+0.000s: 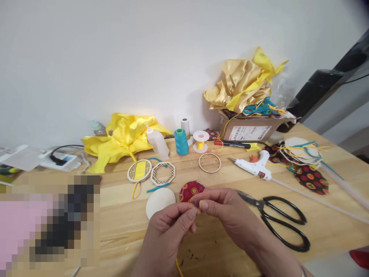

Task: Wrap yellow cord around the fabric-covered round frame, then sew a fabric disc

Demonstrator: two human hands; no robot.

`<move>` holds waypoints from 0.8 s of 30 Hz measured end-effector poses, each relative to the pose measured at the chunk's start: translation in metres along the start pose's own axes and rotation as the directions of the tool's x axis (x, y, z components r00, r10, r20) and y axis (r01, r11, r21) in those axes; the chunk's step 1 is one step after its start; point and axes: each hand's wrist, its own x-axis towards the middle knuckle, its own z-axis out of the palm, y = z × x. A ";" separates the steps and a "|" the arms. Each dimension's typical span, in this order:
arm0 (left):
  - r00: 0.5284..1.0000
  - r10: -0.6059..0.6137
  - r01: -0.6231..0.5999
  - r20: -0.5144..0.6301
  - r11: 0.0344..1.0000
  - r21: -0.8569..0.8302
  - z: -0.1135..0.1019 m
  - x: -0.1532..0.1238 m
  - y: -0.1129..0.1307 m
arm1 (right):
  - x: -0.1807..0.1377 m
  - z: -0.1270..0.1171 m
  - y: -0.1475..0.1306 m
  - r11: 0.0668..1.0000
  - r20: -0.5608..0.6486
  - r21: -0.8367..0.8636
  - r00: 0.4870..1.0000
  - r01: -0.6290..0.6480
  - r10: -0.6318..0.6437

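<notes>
My left hand [170, 227] and my right hand [230, 211] meet at the fingertips over the front of the table, both closed in a pinch. Whatever lies between the fingers is too small to make out. A yellow thread [179, 267] hangs below my left hand. Just behind the fingers is a round of dark red patterned fabric [190, 190], partly covered by my right hand. Beside it, a white disc [160, 202] lies behind my left hand. Black-handled scissors [261, 204] rest to the right of my right hand.
Behind are an octagonal wooden frame [173, 169], a yellow-wrapped round frame [129, 169], a wooden ring [210, 172], a teal thread cone [181, 142] and a yellow thread spool [201, 145]. A glue gun [252, 167] lies right, before a fabric-filled cardboard box [225, 129]. Yellow cloth [121, 132] is left.
</notes>
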 end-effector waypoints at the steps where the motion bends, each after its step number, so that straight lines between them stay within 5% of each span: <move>1: 1.000 0.009 -0.009 0.007 1.000 0.023 0.000 0.000 0.001 | 0.000 0.000 0.001 1.000 0.009 0.026 1.000 -0.009 0.009; 8: 0.999 0.025 -0.033 0.046 0.981 0.194 0.002 -0.002 0.007 | 0.002 0.004 0.000 0.996 0.076 0.094 0.997 0.007 -0.014; 13: 0.973 0.213 -0.232 0.093 0.905 0.356 -0.002 0.000 0.009 | -0.002 0.000 -0.010 0.982 -0.012 -0.010 0.982 0.191 -0.191; 18: 0.845 0.453 -0.530 0.285 0.630 0.569 -0.014 0.007 0.012 | -0.012 -0.007 -0.026 0.981 0.018 0.113 0.987 0.157 -0.160; 24: 0.709 0.620 -0.619 0.336 0.319 0.718 -0.033 0.023 0.016 | -0.025 -0.005 -0.048 0.934 -0.015 0.222 0.959 0.279 -0.283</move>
